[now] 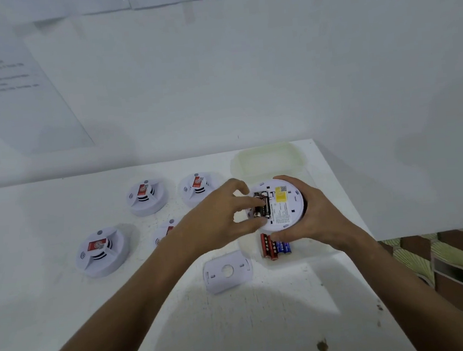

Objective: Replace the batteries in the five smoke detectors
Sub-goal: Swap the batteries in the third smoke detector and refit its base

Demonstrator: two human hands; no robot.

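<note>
Item in hand: your right hand (309, 216) cups an overturned smoke detector (280, 204), fingers curled round its rim, above the white table (238, 328). Its yellow label (281, 194) and fine print are too small to read. Your left hand (223, 218) reaches into the open compartment, fingertips pinching a battery (261, 205). Below: loose batteries (276, 248), red and blue, wording illegible. Nearby: detached mounting plate (227, 272); four more detectors (101, 252) with red stickers, writing unreadable; translucent tray (268, 159) behind.
</note>
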